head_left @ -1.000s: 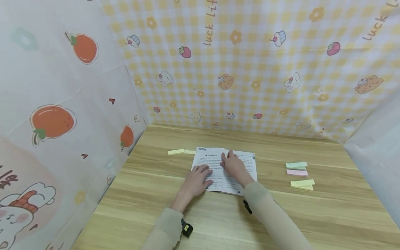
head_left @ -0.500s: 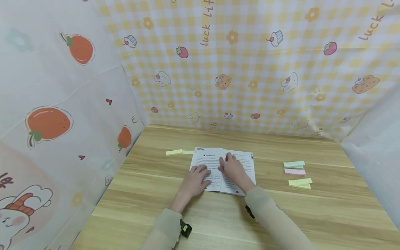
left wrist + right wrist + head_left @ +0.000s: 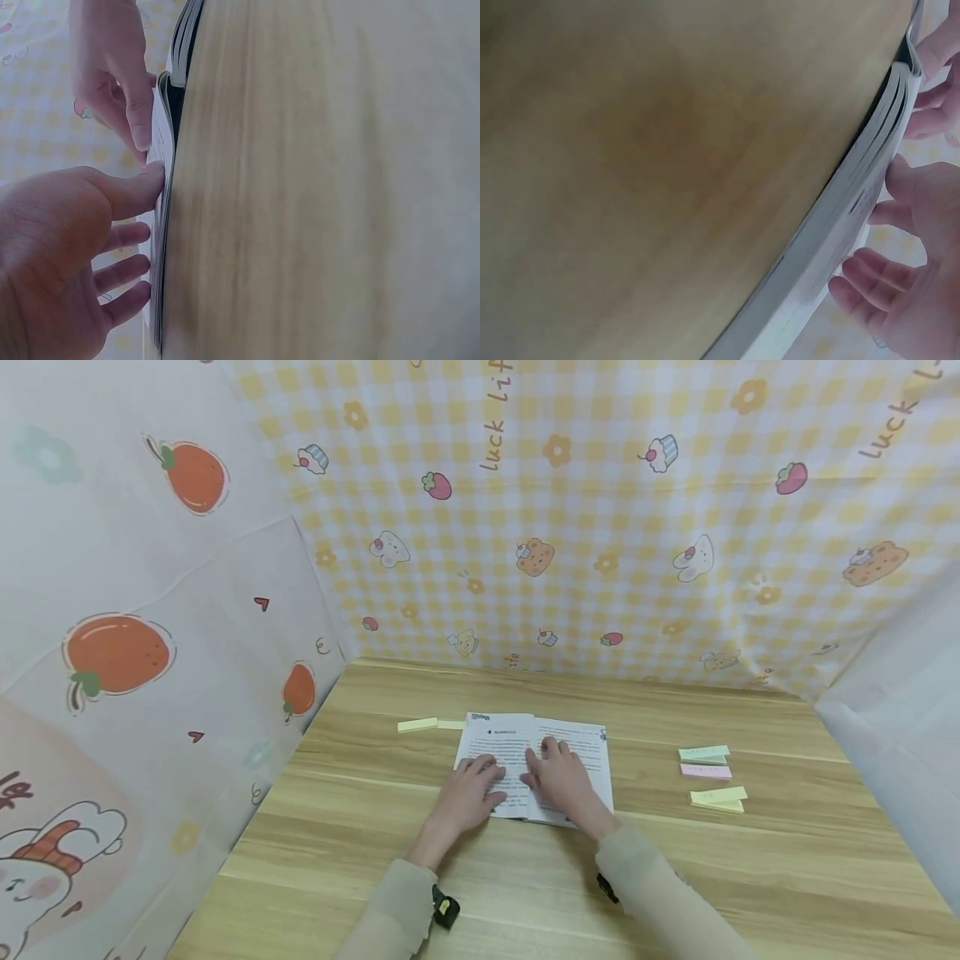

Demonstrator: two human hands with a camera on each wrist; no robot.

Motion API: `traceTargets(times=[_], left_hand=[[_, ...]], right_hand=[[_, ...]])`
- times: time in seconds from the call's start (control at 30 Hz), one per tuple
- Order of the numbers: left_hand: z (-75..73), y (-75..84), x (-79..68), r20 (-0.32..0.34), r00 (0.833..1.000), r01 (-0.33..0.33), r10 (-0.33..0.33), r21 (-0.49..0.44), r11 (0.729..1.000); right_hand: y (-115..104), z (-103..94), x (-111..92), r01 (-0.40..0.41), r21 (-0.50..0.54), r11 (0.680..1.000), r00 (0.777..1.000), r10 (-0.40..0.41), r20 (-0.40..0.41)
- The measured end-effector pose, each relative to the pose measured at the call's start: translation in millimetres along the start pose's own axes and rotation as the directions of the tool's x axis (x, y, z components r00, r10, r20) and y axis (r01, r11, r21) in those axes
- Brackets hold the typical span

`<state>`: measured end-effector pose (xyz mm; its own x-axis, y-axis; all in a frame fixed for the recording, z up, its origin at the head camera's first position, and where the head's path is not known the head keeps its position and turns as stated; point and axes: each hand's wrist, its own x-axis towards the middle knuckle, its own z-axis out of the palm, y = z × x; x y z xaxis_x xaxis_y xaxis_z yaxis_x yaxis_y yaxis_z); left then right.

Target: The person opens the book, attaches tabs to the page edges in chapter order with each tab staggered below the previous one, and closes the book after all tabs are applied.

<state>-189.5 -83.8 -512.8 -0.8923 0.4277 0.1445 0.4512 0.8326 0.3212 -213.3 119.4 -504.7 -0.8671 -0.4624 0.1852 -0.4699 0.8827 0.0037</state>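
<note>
An open book [image 3: 517, 722] with printed pages lies flat on the wooden table. My left hand [image 3: 467, 793] rests on the left page, fingers spread and fingertips on the paper. On the right page, close to the central fold, is my right hand [image 3: 561, 778], its fingertips and thumb down at the paper. The left wrist view has the left hand [image 3: 67, 247] with its thumb and fingertips against the page and the book's thin edge [image 3: 159, 285] below. In the right wrist view the right hand [image 3: 915, 262] touches the thicker page block [image 3: 780, 307].
Yellow sticky notes [image 3: 417, 725] lie at the book's upper left. To the right sit a green sticky-note pad [image 3: 703, 752], a pink one [image 3: 707, 772] and a yellow one [image 3: 717, 796]. A patterned cloth [image 3: 600, 568] rises behind the table [image 3: 360, 827].
My right hand has slid down along the fold toward the book's near edge, from the upper part of the page. The left hand stays in place on the left page.
</note>
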Motion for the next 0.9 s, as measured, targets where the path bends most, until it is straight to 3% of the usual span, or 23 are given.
traceTargets(times=[0.47,0.9], left_hand=[[1.4,0.7,0.7,0.008,1.000,0.010,-0.010,0.013,1.000],[1.8,0.5,-0.8,0.016,1.000,0.017,-0.017,0.009,1.000]], right_hand=[[-8.6,1.4,-21.4,0.050,0.044,0.998,0.995,-0.046,-0.084],[-15.8,-4.8,-40.2,0.082,0.090,0.993,0.994,-0.075,-0.078]])
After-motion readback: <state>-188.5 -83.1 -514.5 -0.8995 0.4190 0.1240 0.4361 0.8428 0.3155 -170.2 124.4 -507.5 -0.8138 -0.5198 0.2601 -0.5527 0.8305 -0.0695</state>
